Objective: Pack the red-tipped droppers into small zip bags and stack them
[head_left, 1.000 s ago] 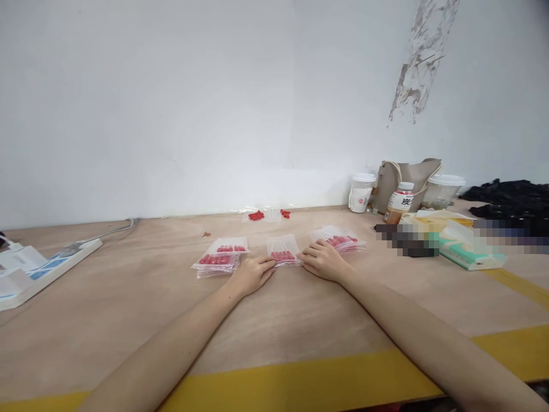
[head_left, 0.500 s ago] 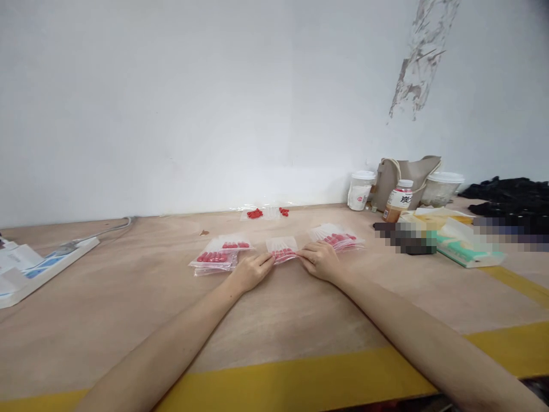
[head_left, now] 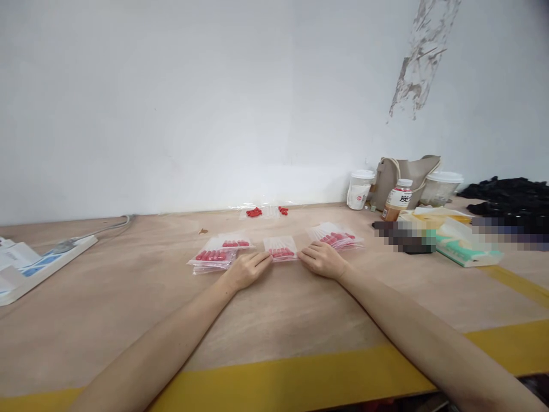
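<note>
A small clear plastic bag (head_left: 279, 247) with a row of red oblong pieces lies flat on the table between my hands. My left hand (head_left: 249, 270) is closed, its fingertips pinching the bag's near left corner. At the near right corner, my right hand (head_left: 323, 260) is closed on the bag's edge too, with the thumb hidden. Beside my left hand is a pile of similar bags (head_left: 213, 257) with red pieces. Another fanned pile of bags (head_left: 337, 237) lies just behind my right hand.
Loose red pieces (head_left: 254, 212) lie on clear plastic near the wall. A power strip (head_left: 55, 264) sits at left. To the right stand a lidded cup (head_left: 359, 191), a drink bottle (head_left: 397, 201), a grey bag (head_left: 407, 171) and a tissue pack (head_left: 467, 249). Yellow tape (head_left: 274, 380) lines the front edge.
The bag between my hands now lies flatter, its near edge lowered to the table. My left hand has shifted slightly left; the piles have stayed in place.
</note>
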A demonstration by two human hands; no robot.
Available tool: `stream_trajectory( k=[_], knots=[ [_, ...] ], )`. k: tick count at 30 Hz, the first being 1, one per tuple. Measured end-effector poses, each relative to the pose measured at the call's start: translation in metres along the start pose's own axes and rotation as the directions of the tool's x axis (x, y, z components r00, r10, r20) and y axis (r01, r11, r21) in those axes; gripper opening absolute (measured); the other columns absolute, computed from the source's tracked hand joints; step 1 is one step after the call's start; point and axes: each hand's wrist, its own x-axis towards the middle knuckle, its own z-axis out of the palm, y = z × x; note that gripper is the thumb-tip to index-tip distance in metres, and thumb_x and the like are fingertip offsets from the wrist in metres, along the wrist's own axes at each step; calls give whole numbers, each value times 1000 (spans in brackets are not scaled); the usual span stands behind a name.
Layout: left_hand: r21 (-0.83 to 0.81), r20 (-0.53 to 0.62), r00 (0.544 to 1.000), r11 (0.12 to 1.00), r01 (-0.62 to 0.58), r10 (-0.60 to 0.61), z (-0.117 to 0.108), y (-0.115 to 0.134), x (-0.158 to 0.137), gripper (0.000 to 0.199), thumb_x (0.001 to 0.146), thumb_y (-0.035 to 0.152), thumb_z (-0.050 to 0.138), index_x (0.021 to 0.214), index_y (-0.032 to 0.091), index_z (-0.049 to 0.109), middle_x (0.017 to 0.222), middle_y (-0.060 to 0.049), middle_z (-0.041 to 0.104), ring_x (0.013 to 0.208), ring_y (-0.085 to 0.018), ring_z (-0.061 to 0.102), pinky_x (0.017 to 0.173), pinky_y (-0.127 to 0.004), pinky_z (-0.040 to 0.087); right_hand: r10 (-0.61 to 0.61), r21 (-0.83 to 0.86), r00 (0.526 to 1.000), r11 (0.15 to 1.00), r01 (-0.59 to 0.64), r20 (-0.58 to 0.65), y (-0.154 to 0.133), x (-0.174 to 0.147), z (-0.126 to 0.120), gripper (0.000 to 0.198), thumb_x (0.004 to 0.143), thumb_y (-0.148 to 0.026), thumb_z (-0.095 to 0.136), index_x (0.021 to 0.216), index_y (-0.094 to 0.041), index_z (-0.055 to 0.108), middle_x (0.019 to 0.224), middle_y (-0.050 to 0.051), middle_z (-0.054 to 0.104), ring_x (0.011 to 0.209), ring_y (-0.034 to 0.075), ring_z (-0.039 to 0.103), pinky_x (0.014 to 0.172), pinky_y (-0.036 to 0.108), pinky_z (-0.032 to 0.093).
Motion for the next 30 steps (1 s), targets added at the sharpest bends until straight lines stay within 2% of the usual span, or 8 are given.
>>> stream_trajectory(
  k=[5, 9, 13, 16, 20, 30],
  knots=[
    [-29, 21, 998, 998, 62, -61, 2, 2, 1, 20, 88, 11, 38, 92, 15, 58, 88, -7, 65, 77, -15, 63, 68, -27, 52, 3, 21, 1000, 1000, -3, 21, -1, 1, 0, 23, 84, -11, 37, 77, -15, 58, 64, 3, 56, 58, 11, 45, 59, 28, 27],
    [-10, -4, 998, 998, 61, -61, 2, 4, 3, 19, 87, 12, 40, 86, 15, 59, 86, -6, 65, 74, -14, 62, 66, -27, 51, 23, 10, 998, 1000, -23, 53, -3, 2, -2, 23, 84, -13, 38, 70, -15, 57, 62, 2, 55, 57, 10, 43, 56, 28, 24],
    [10, -16, 997, 997, 81, -81, 0, 5, 6, 17, 86, 12, 43, 83, 15, 59, 84, -5, 66, 69, -14, 62, 62, -25, 51, 156, -25, 987, 988, -155, 46, -8, 6, -6, 23, 85, -18, 40, 69, -17, 57, 65, 3, 57, 62, 11, 46, 55, 28, 22],
    [-2, -28, 992, 993, 119, -119, 0, 7, 8, 17, 87, 14, 43, 81, 15, 59, 81, -4, 65, 67, -13, 61, 61, -25, 50, 239, 6, 971, 971, -239, 30, -16, 14, -4, 20, 85, -23, 41, 78, -19, 59, 73, 3, 60, 70, 12, 48, 57, 27, 24],
    [-32, -14, 990, 989, 141, -141, 1, 8, 9, 19, 88, 16, 41, 85, 15, 60, 83, -6, 65, 70, -14, 62, 64, -25, 51, 200, 48, 980, 979, -199, -1, -31, 29, 6, 17, 86, -23, 43, 92, -21, 58, 81, 3, 62, 75, 13, 50, 57, 27, 25],
    [-51, -35, 996, 996, 79, -81, 2, 7, 10, 17, 86, 13, 43, 95, 14, 57, 93, -7, 65, 81, -17, 62, 69, -28, 52, 97, -57, 994, 993, -100, -60, -36, 38, 12, 20, 86, -18, 40, 84, -17, 59, 74, 3, 61, 68, 12, 47, 53, 29, 22]
  ],
)
